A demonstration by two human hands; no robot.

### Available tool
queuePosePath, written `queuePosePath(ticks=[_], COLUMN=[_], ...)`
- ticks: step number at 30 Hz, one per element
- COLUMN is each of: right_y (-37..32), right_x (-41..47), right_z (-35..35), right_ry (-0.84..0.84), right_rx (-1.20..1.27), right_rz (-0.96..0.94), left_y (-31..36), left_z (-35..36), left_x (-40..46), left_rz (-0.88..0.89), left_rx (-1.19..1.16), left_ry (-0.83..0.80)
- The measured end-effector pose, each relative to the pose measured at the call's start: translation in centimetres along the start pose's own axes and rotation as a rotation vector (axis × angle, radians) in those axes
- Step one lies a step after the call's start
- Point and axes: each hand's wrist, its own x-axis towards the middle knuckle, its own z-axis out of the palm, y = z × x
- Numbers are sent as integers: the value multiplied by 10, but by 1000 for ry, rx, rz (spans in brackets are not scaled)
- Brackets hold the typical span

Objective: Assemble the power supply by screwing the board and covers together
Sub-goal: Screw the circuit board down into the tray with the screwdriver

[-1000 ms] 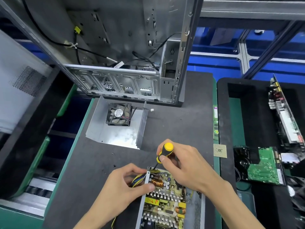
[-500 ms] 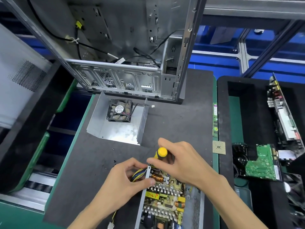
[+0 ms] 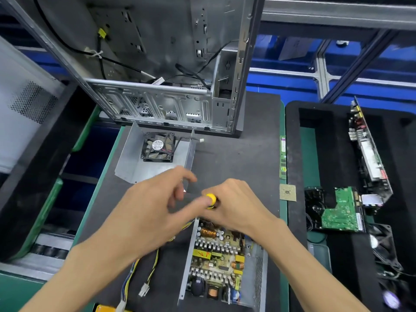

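The power supply board (image 3: 217, 255), with copper coils and heat sinks, lies in its open metal tray (image 3: 258, 273) at the bottom centre. My right hand (image 3: 238, 206) grips a yellow-and-black screwdriver (image 3: 211, 200) above the board's far end. My left hand (image 3: 148, 212) hovers just left of it, lifted off the board, fingers apart and blurred, holding nothing I can see. Yellow and black wires (image 3: 153, 269) trail from the board's left side. The other cover (image 3: 139, 163), bent metal with a black fan (image 3: 158, 147), lies farther back on the dark mat.
An open computer case (image 3: 162, 104) stands at the back of the mat. A memory stick (image 3: 283, 157) and a processor chip (image 3: 287, 192) lie along the right edge. A black foam tray (image 3: 319, 140) on the right holds green circuit boards (image 3: 340, 212).
My left hand let go of the board's far corner and rose up and left. The screwdriver tipped lower in my right hand. The view shifted, showing more of the board.
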Motion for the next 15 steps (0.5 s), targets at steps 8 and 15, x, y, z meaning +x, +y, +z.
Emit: queuePosePath(ticks=[8, 15], right_y=[-3, 4], right_x=[-4, -12], right_z=[-9, -16], right_ry=[-36, -87], right_rx=[113, 549], right_rz=[34, 28], left_y=[31, 28], left_z=[-7, -15], left_x=[16, 21], left_rz=[380, 411], left_rx=[297, 224], left_ry=[-96, -321])
